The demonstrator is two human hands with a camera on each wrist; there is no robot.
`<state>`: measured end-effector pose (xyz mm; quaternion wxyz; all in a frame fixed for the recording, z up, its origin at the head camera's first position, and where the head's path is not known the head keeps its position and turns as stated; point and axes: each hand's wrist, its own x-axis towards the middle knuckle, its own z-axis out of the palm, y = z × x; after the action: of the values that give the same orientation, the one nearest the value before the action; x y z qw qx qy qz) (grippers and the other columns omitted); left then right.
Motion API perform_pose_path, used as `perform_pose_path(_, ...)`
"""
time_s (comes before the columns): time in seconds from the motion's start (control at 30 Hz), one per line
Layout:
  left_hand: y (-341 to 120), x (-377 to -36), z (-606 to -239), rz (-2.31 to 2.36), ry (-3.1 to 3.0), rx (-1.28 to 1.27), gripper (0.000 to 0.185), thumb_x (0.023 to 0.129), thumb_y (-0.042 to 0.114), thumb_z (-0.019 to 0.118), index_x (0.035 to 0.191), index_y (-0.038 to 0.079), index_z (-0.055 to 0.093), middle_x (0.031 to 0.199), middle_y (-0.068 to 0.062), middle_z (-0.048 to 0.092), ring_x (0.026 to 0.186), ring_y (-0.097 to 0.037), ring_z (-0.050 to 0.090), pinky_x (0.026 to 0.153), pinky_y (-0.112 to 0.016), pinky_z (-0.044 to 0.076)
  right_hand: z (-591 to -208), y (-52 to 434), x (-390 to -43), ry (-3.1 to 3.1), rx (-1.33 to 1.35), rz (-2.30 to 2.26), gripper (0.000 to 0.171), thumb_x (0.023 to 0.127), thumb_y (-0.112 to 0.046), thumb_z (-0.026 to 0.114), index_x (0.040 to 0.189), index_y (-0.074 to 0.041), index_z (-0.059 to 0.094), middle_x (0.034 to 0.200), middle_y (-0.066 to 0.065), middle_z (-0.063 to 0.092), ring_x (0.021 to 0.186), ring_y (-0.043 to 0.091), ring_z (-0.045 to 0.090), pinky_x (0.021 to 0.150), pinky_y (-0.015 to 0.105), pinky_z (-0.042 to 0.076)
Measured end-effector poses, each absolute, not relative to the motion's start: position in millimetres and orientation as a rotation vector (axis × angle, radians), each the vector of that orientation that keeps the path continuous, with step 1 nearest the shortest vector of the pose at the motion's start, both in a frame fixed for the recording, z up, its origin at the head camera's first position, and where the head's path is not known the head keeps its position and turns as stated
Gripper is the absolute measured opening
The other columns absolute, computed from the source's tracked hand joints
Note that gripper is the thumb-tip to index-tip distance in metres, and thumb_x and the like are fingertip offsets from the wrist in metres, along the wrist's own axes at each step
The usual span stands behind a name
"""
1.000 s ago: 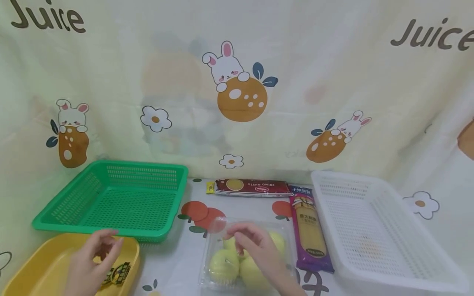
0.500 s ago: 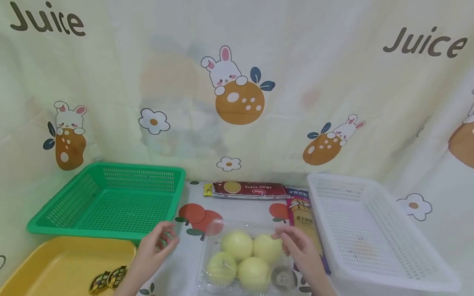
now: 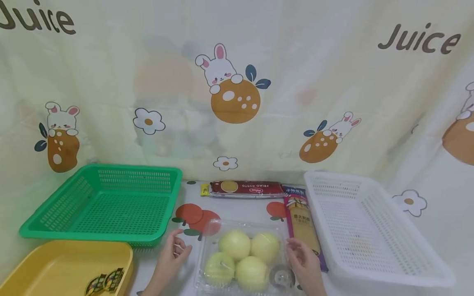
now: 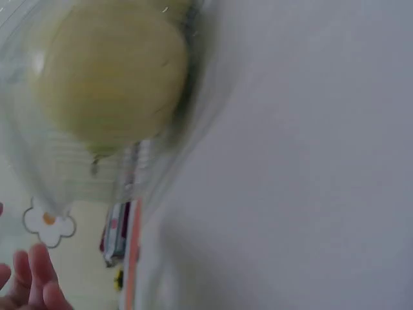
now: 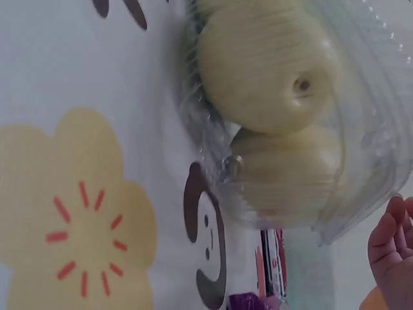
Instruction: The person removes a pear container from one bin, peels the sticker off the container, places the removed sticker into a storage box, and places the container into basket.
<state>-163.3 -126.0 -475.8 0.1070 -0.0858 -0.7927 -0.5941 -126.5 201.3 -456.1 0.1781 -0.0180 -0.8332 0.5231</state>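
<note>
A clear plastic clamshell box [image 3: 201,263] holding several round yellow-green fruits [image 3: 235,245] sits at the front middle of the table. My left hand [image 3: 171,257] is off its left side with loosely bent fingers and nothing in them; a gap shows between hand and box. On the other side, my right hand [image 3: 304,263] has its fingertips at the box's right edge. The right wrist view puts those fingertips [image 5: 395,205] at the lid's rim, apparently touching it. In the left wrist view the left fingers [image 4: 39,271] appear below the box, apart from it.
A green basket [image 3: 111,236] stands at left, with a yellow tray [image 3: 55,263] containing dark round-labelled packets [image 3: 105,281] before it. Behind the box lies a dark red packet [image 3: 248,189] beside a small yellow wrapper [image 3: 205,189]. A purple pasta pack [image 3: 301,220] adjoins the white basket [image 3: 374,230].
My left hand has moved right, from above the yellow tray to beside the box. My right hand has moved from over the fruits to the box's right edge.
</note>
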Motion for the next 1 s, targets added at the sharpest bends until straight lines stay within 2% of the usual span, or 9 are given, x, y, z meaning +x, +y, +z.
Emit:
perform_pose_path(0.1,-119,-161,-480,-1.840,-2.501,-0.253,0.044,0.085,0.011,0.060,0.120,0.000,0.037,0.078,-0.002,0.047,0.059,-0.009,0.047,0.053,-0.023,0.041,-460,203,-125,-2.411,-0.151,1.480,0.023,0.088,-0.009,0.056,0.109,0.000,0.053,0.090,0.007,0.055,0.066,0.009,0.051,0.057,0.023,0.044)
perform_pose_path(0.2,-112,-158,-482,-1.899,-2.583,-0.290,0.040,0.088,0.015,0.057,0.119,-0.001,0.037,0.078,-0.003,0.049,0.059,-0.011,0.047,0.053,-0.024,0.041,-464,205,-123,-2.491,-0.236,1.502,0.030,0.090,-0.013,0.053,0.115,0.002,0.048,0.093,0.007,0.053,0.072,0.010,0.049,0.062,0.023,0.043)
perform_pose_path(0.33,-107,-156,-483,-1.928,-2.621,-0.292,0.034,0.091,0.017,0.051,0.116,-0.002,0.039,0.074,-0.002,0.050,0.061,-0.013,0.048,0.055,-0.025,0.042,-470,208,-124,-2.527,-0.250,1.526,0.031,0.091,-0.010,0.050,0.118,0.005,0.044,0.093,0.008,0.052,0.072,0.011,0.048,0.061,0.023,0.043)
perform_pose_path(0.47,-104,-154,-484,-1.962,-2.617,-0.222,0.034,0.091,0.015,0.049,0.115,-0.005,0.037,0.069,-0.002,0.050,0.060,-0.015,0.047,0.056,-0.025,0.041,-475,210,-121,-2.598,-0.172,1.532,0.030,0.091,-0.008,0.050,0.116,0.007,0.044,0.077,0.004,0.051,0.058,0.009,0.046,0.056,0.024,0.041)
perform_pose_path(0.6,-102,-149,-485,-1.987,-2.656,-0.132,0.037,0.091,0.018,0.049,0.115,-0.008,0.037,0.070,-0.002,0.053,0.062,-0.016,0.048,0.058,-0.029,0.042,-477,209,-110,-2.638,-0.206,1.528,0.029,0.091,-0.008,0.048,0.116,0.007,0.045,0.064,0.001,0.048,0.049,0.008,0.041,0.052,0.025,0.039)
perform_pose_path(0.67,-102,-147,-484,-1.979,-2.694,-0.103,0.035,0.092,0.021,0.047,0.112,-0.007,0.040,0.073,-0.003,0.056,0.066,-0.016,0.051,0.061,-0.032,0.044,-478,208,-105,-2.637,-0.213,1.530,0.029,0.092,-0.008,0.047,0.116,0.007,0.045,0.068,0.004,0.056,0.052,0.010,0.046,0.054,0.025,0.041)
perform_pose_path(0.73,-102,-146,-484,-1.978,-2.718,-0.076,0.033,0.093,0.023,0.045,0.109,-0.006,0.043,0.079,-0.006,0.060,0.070,-0.017,0.054,0.064,-0.034,0.045,-480,206,-102,-2.641,-0.195,1.511,0.030,0.093,-0.010,0.045,0.117,0.009,0.044,0.077,0.014,0.061,0.061,0.015,0.055,0.059,0.027,0.043)
perform_pose_path(0.87,-99,-144,-485,-1.975,-2.727,-0.043,0.030,0.095,0.024,0.041,0.104,-0.004,0.046,0.087,-0.009,0.062,0.076,-0.017,0.057,0.066,-0.035,0.046,-484,203,-100,-2.646,-0.221,1.543,0.037,0.097,-0.020,0.038,0.119,0.010,0.040,0.099,0.028,0.059,0.085,0.029,0.060,0.068,0.035,0.046)
perform_pose_path(1.0,-96,-142,-486,-1.933,-2.712,-0.069,0.028,0.095,0.022,0.040,0.104,-0.004,0.046,0.082,-0.010,0.063,0.072,-0.017,0.057,0.063,-0.033,0.045,-487,201,-100,-2.623,-0.264,1.609,0.043,0.097,-0.027,0.035,0.121,0.009,0.037,0.098,0.027,0.059,0.085,0.030,0.059,0.066,0.035,0.046)
